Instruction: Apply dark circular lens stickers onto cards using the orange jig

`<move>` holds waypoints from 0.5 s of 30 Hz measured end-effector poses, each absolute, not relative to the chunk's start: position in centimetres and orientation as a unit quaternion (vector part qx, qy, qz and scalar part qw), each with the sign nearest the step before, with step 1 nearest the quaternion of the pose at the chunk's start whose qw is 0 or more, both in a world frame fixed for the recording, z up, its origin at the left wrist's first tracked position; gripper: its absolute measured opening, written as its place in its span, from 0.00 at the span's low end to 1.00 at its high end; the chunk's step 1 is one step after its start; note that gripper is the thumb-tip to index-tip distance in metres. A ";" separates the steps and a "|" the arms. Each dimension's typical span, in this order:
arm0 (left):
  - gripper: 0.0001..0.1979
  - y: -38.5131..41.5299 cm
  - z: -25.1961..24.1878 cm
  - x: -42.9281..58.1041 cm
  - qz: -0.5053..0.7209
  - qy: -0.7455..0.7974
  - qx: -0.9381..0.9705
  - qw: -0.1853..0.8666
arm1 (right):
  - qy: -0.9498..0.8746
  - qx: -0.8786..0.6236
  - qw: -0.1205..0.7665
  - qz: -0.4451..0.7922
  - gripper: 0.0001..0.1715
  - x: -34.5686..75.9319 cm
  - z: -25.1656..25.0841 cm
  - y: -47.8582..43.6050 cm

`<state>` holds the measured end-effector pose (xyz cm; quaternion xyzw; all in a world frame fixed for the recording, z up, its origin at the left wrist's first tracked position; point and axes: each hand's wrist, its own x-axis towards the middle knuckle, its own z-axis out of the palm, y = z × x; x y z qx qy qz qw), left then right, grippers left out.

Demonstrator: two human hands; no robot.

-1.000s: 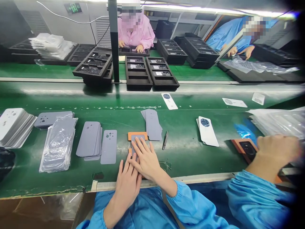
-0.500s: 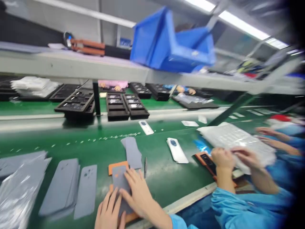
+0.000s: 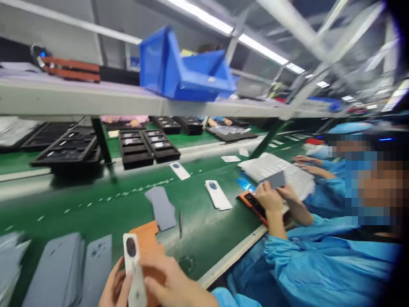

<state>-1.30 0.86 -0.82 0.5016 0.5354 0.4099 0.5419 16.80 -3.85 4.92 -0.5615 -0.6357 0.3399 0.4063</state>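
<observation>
My left hand (image 3: 113,285) grips a slim white phone back panel (image 3: 138,283) with a dark oval near its top, held upright and tilted, thumb in front and fingers behind. At the panel's right edge, my right hand (image 3: 177,281) pinches with thumb and fingers, slightly blurred. Behind and below both hands lies an orange fixture (image 3: 148,238), partly covered by them. Beyond it, grey phone-shaped sheets (image 3: 162,211) lie overlapped, with a thin dark tool (image 3: 180,225) beside them.
Grey phone back panels (image 3: 56,268) lie stacked at left, beside a single one (image 3: 97,264) and plastic film (image 3: 12,264). White panels (image 3: 219,196) lie ahead on the green bench. At right, a co-worker's hands (image 3: 271,200) hold a grey panel above another orange fixture (image 3: 252,204). A shelf carries a blue bin (image 3: 191,81).
My hands, flat on a grey panel in the orange fixture before, now hold up a white-faced panel. The fixture is bare of it. The view has swung right; the co-worker has raised a grey panel.
</observation>
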 end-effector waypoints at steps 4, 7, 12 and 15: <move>0.41 0.5 0.9 -2.4 0.414 0.538 0.384 0.627 | -0.584 -0.598 0.380 0.396 0.23 16.4 4.3 -3.0; 0.41 0.7 1.9 -2.6 0.437 0.507 0.340 0.661 | -0.535 -0.568 0.348 0.520 0.30 15.9 2.4 -1.6; 0.39 0.3 2.4 -4.1 0.515 0.518 0.333 0.596 | -0.515 -0.529 0.374 0.561 0.28 15.8 1.9 4.2; 0.32 -1.3 2.1 -6.3 0.546 0.550 0.335 0.537 | -0.521 -0.594 0.350 0.504 0.28 16.4 2.5 11.2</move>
